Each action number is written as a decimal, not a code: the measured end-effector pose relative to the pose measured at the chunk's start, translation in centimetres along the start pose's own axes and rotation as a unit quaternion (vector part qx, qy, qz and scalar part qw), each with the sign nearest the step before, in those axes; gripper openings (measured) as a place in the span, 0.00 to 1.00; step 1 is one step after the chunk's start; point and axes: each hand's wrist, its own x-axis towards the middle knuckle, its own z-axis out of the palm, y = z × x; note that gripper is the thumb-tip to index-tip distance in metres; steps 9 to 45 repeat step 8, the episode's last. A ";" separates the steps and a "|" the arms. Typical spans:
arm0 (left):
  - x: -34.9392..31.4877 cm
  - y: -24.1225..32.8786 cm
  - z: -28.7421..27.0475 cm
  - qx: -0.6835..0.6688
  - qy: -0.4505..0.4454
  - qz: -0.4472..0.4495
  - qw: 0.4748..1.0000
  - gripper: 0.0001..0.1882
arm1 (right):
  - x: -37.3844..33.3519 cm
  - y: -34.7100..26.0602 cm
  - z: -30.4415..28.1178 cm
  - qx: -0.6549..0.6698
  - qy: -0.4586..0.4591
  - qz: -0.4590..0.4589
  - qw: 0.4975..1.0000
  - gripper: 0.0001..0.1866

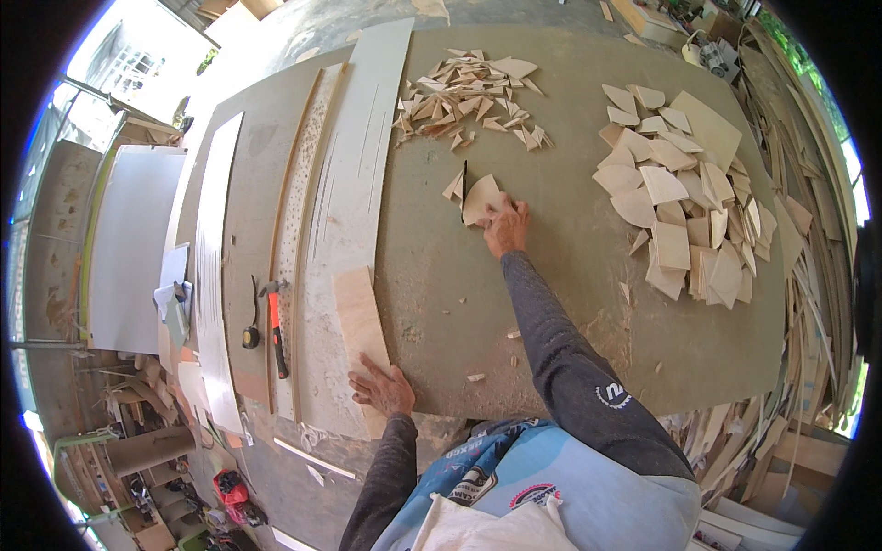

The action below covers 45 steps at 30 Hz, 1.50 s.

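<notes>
My right hand (pixel 507 226) reaches across the table and pinches the edge of a small thin plywood piece with a curved side (pixel 481 196). That piece lies against a narrow dark blade or slot (pixel 465 191) in the tabletop; which of the two cannot be told. A small pointed offcut (pixel 453 186) rests on the slot's other side. Nearer to me, my left hand (pixel 382 389) lies with spread fingers on the lower part of a long plywood strip (pixel 356 308). The strip sits along the edge of a pale board (pixel 354 184).
Pointed offcuts (pixel 473 92) lie heaped at the far middle, and curved plywood pieces (pixel 675 184) at the right. A hammer (pixel 277 331) and a tape measure (pixel 251 336) lie left of the pale board. Stacked timber (pixel 795 119) lines the table's right side.
</notes>
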 end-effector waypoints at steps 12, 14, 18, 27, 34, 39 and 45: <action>0.0 0.1 -0.5 -0.004 -0.005 -0.004 1.000 0.46 | 0.4 0.4 0.8 -0.002 0.006 -0.019 1.000 0.42; 0.0 0.1 -0.5 -0.004 -0.005 -0.004 1.000 0.46 | 0.4 0.4 0.8 -0.002 0.006 -0.019 1.000 0.42; 0.0 0.1 -0.5 -0.004 -0.005 -0.004 1.000 0.46 | 0.4 0.4 0.8 -0.002 0.006 -0.019 1.000 0.42; 0.0 0.1 -0.5 -0.004 -0.005 -0.004 1.000 0.46 | 0.4 0.4 0.8 -0.002 0.006 -0.019 1.000 0.42; 0.0 0.1 -0.5 -0.004 -0.005 -0.004 1.000 0.46 | 0.4 0.4 0.8 -0.002 0.006 -0.019 1.000 0.42; 0.0 0.1 -0.5 -0.004 -0.005 -0.004 1.000 0.46 | 0.4 0.4 0.8 -0.002 0.006 -0.019 1.000 0.42; 0.0 0.1 -0.5 -0.004 -0.005 -0.004 1.000 0.46 | 0.4 0.4 0.8 -0.002 0.006 -0.019 1.000 0.42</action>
